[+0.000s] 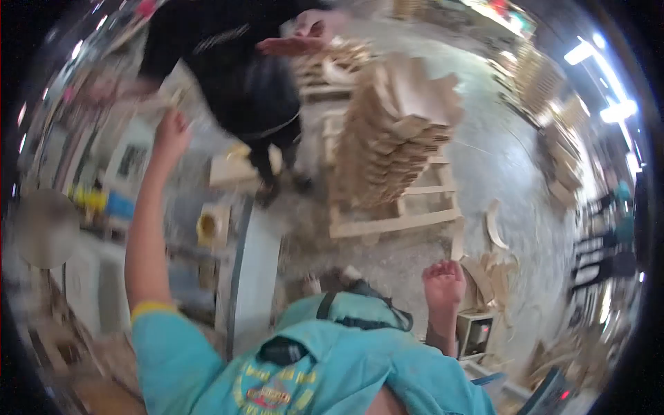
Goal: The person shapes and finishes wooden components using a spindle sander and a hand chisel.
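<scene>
My left hand (173,131) is raised on an outstretched arm at the upper left, its fingers curled closed. Just above it is a blurred pale piece (178,84); whether my fingers grip it I cannot make out. Close beyond stands a person in dark clothes (249,90), one hand (297,43) held out palm up. Low on my right side, my right hand (444,285) shows its palm with the fingers loosely bent, and nothing is visible in it. Beside that hand lie curved wood offcuts (494,277) on the floor.
A tall stack of curved wooden panels (401,131) rests on a wooden pallet (394,225) ahead. More stacks (539,76) line the far right. A grey metal edge (242,270) and machinery (104,277) are to my left. A small box-like device (474,333) sits by my right forearm.
</scene>
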Available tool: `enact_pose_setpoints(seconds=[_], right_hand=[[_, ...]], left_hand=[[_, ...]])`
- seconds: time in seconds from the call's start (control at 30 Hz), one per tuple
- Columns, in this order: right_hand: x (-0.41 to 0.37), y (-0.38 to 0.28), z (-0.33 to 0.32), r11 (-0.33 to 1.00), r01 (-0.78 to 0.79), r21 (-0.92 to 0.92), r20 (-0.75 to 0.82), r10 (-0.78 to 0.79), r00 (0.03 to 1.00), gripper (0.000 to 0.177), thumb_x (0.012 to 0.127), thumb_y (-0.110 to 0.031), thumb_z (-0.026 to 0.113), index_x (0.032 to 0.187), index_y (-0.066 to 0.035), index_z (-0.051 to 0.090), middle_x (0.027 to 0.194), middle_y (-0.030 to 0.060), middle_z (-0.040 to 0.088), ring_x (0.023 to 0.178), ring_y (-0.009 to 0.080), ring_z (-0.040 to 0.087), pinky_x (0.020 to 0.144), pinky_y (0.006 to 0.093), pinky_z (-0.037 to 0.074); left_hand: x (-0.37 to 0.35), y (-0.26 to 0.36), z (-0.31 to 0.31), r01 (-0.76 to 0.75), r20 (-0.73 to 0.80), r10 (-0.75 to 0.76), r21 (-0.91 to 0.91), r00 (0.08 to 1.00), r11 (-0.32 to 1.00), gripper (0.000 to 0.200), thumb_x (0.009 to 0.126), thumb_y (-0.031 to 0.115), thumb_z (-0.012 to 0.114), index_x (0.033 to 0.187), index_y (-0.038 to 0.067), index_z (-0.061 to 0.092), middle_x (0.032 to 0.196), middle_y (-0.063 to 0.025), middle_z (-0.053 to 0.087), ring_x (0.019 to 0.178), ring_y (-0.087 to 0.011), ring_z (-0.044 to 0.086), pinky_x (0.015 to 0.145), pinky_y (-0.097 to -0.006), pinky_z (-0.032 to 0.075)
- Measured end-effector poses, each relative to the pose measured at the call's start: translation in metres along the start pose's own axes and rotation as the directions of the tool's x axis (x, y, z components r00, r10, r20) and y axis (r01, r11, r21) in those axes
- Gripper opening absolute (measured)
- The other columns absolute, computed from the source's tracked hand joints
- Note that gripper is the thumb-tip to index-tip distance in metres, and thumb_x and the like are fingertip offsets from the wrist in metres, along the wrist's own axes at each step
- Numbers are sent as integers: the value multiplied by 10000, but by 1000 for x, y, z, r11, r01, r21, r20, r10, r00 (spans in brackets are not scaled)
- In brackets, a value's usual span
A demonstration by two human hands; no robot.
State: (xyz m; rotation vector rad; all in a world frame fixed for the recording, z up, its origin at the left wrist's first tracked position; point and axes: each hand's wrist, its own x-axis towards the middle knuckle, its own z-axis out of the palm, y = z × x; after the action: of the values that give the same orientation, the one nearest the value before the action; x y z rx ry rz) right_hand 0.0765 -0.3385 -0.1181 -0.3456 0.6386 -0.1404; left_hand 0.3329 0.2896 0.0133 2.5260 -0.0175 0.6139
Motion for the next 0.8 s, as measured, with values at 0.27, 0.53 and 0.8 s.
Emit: enact_pose_setpoints(seconds=[0.27,0.53,0.8], right_hand=[[8,-6,-12,996,-45,-74,-61,41,997,140,967,-231,556,921,-117,624,876,36,642,818,219,588,801,439,477],[7,12,33,977,0,-212,-100,-22,995,127,975,-238,569,981,-125,626,919,28,646,823,208,585,799,423,456],[12,-8,15,973,-30,-230,-65,15,998,139,985,-232,551,984,-127,642,943,35,660,852,208,592,814,406,454]], left_hand=[[-56,-72,-22,242,48,-249,116,967,963,246,773,79,630,998,27,546,859,-167,641,817,-322,650,720,-409,498],[-130,-166,3,437,-97,-442,431,892,789,226,818,58,572,1042,71,539,988,-244,660,982,-463,615,794,-510,476],[-161,-240,3,538,-232,-489,459,841,707,372,811,112,610,1163,22,531,1140,-272,630,1107,-460,588,914,-509,473]])
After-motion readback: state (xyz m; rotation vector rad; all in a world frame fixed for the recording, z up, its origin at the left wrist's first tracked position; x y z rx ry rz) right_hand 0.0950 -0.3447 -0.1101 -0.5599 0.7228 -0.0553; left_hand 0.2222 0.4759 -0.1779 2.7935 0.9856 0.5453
